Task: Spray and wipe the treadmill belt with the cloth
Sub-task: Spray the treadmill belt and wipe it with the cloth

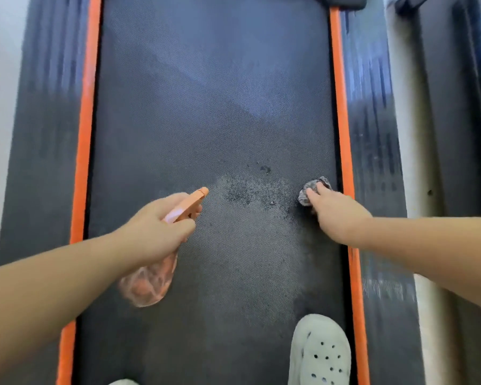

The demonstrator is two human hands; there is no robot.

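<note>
The dark treadmill belt (pixel 206 107) runs up the middle of the view between two orange strips. A patch of wet droplets (pixel 253 190) speckles the belt between my hands. My left hand (pixel 156 226) grips an orange spray bottle (pixel 150 284) by its neck, its nozzle pointing at the wet patch. My right hand (pixel 336 215) holds a bunched grey cloth (pixel 313 187) against the belt close to the right orange strip, just right of the droplets.
Orange strips (pixel 345 151) and black side rails (pixel 47 134) border the belt. My right foot in a white perforated clog (pixel 320 354) stands on the belt at the bottom; another shoe tip shows at the bottom left. A pale wall lies left, dark frames right.
</note>
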